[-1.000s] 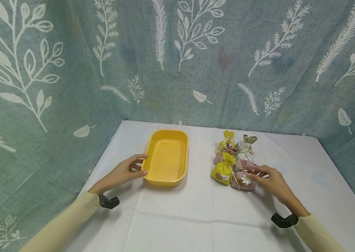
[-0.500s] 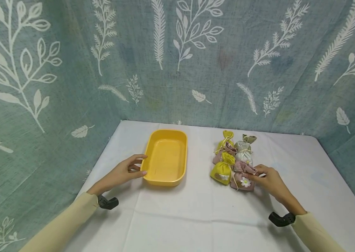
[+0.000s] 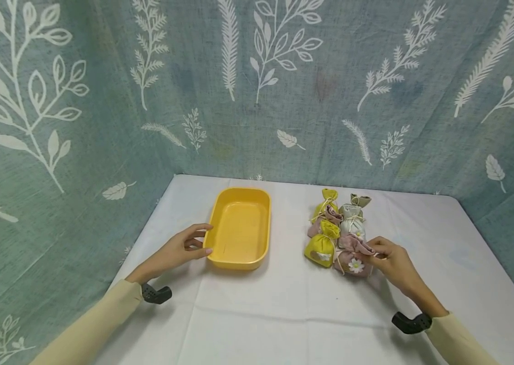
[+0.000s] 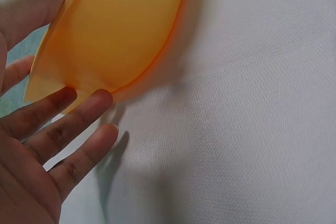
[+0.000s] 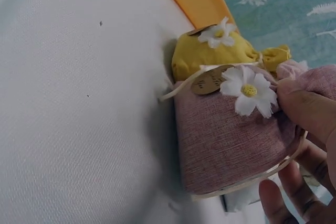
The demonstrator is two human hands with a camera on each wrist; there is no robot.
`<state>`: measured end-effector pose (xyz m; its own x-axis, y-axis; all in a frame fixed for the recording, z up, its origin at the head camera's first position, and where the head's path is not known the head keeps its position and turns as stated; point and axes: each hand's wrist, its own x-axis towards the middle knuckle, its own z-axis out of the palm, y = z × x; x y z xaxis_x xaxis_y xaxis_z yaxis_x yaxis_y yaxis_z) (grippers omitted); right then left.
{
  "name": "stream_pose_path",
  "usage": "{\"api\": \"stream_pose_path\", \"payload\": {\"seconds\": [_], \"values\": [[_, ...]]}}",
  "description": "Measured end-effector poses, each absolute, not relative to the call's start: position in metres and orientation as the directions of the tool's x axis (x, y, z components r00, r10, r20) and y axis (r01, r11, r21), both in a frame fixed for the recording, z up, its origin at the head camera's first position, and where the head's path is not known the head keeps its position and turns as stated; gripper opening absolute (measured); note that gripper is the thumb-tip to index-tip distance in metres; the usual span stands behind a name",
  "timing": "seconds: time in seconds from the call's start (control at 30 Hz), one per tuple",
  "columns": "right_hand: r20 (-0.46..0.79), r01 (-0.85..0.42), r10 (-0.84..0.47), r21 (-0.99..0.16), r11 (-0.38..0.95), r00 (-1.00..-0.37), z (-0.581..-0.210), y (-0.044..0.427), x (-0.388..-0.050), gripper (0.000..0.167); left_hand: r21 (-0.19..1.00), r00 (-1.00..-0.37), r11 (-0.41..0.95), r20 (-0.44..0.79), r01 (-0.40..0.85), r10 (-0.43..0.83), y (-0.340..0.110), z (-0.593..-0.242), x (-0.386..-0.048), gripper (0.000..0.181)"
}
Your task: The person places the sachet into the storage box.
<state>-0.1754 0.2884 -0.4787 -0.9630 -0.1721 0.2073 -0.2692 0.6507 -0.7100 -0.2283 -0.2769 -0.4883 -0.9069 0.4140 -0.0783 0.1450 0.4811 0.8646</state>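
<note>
In the head view, my left hand [image 3: 183,247] touches the left side of a yellow-orange plastic tray [image 3: 240,228]. The left wrist view shows its fairly straight fingers [image 4: 86,111] against the tray's outer wall [image 4: 126,30]. My right hand [image 3: 391,261] pinches the gathered neck of a dusty-pink drawstring pouch [image 3: 345,263] between thumb and fingers. A white daisy [image 5: 248,90] and a small brown tag [image 5: 210,81] decorate that pouch. Against it lies a yellow pouch [image 3: 320,249]. Part of the pink pouch's neck is hidden by my thumb.
Behind these two are another yellow pouch [image 3: 326,205], another pink pouch [image 3: 315,227] and a pale grey pouch [image 3: 353,220], packed close together. A white cloth [image 3: 257,314] covers the table. Leaf-patterned green-blue fabric [image 3: 257,137] hangs behind and at the sides.
My right hand has taken firmer hold of the pink pouch's neck, which now tilts right, and the pouch's body has shifted slightly. My left hand and the tray keep their places.
</note>
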Motion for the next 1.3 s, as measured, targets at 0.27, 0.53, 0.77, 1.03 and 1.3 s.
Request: {"api": "stream_pose_path", "payload": {"seconds": [0.27,0.53,0.77,1.03,1.3], "values": [[0.283,-0.321,-0.164,-0.703,0.634,-0.945,-0.460,0.291,-0.171,0.009,0.868,-0.908,0.473,-0.069,0.149,0.414,-0.276,-0.489,-0.227,0.074],[0.317,-0.345,-0.161,-0.699,0.626,-0.935,-0.440,0.290,-0.172,0.012,0.878,-0.910,0.458,-0.067,0.141,0.409,-0.276,-0.489,-0.228,0.074],[0.312,-0.335,-0.151,-0.710,0.619,-0.938,-0.425,0.282,-0.174,0.011,0.881,-0.910,0.453,-0.066,0.140,0.410,-0.276,-0.490,-0.227,0.074],[0.316,-0.345,-0.158,-0.719,0.604,-0.936,-0.416,0.269,-0.177,0.011,0.882,-0.905,0.455,-0.086,0.125,0.416,-0.276,-0.489,-0.223,0.074],[0.317,-0.368,-0.191,-0.734,0.571,-0.929,-0.404,0.255,-0.188,0.012,0.889,-0.907,0.441,-0.083,0.120,0.414,-0.276,-0.488,-0.226,0.075]]}}
